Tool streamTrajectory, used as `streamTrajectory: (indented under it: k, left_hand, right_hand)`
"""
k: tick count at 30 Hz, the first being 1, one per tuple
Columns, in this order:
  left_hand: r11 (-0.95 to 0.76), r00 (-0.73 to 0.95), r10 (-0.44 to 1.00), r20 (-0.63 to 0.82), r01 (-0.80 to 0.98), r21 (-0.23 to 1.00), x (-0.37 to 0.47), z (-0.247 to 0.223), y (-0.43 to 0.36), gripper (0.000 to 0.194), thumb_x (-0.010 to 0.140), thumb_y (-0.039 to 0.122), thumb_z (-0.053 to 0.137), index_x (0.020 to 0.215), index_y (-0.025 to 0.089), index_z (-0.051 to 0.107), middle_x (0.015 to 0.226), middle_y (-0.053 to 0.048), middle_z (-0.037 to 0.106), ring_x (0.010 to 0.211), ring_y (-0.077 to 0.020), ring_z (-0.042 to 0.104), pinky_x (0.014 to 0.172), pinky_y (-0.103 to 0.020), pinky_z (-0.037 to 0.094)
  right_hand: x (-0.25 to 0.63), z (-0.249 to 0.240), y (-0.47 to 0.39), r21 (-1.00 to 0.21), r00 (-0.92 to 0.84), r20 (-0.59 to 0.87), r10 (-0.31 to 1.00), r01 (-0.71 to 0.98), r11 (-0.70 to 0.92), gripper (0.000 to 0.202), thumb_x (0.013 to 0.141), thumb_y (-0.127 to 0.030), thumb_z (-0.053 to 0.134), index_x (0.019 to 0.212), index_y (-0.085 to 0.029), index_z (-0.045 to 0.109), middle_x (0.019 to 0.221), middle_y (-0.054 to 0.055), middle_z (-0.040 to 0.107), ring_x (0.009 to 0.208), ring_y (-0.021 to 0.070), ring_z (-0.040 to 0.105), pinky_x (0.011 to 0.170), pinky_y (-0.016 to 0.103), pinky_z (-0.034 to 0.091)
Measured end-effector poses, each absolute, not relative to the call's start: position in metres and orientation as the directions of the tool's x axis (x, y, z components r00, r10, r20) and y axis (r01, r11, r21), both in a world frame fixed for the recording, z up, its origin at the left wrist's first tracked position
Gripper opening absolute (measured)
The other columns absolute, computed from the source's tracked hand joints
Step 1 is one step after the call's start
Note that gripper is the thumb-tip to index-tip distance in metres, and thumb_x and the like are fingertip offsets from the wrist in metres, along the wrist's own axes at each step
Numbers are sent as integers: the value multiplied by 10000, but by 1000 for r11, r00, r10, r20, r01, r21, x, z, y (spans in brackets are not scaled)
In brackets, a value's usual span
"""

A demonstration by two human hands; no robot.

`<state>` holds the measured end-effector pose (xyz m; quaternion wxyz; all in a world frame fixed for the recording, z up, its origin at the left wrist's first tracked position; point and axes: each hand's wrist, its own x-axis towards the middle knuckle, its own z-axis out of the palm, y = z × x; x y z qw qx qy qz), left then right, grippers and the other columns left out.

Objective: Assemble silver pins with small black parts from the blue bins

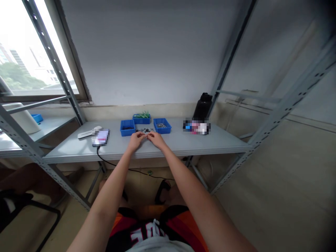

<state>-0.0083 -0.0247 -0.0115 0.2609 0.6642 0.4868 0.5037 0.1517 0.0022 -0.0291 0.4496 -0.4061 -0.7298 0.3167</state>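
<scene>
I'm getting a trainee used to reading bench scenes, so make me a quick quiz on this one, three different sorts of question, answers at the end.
1. Multiple choice: what colour are the contents of the rear blue bin?
A) red
B) green
C) yellow

2. True or false: the black bottle stands to the right of the blue bins on this workbench.

3. Fill in: the left hand and right hand are close together, just in front of a loose pile of small ____.

Key: 1. B; 2. True; 3. parts
</scene>
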Motion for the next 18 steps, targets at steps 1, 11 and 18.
streamTrajectory:
  k: [1,11,18]
  left_hand:
    - [-394,14,907,420,378,838,-8,-12,-24,232,731,368,687,776,141,709,729,-52,690,723,-187,602,705,-300,446]
    - [-304,-17,948,317,233,924,-7,-16,-20,265,705,403,696,751,155,613,664,-47,670,653,-170,599,601,-269,438]
    - [-343,-10,930,369,345,874,-8,-16,-21,211,664,339,729,706,145,656,617,-12,638,593,-140,541,595,-264,390]
  right_hand:
    - [152,-29,2,-825,-271,402,875,308,474,175,840,-312,567,834,-185,687,768,25,676,749,170,602,743,283,452]
    - [152,-25,-2,-842,-201,381,902,327,429,242,880,-351,524,770,-179,654,697,15,651,664,150,574,681,261,416]
    - [152,-25,-2,-851,-243,398,884,262,455,238,863,-361,548,771,-171,659,670,7,633,646,142,560,654,254,406]
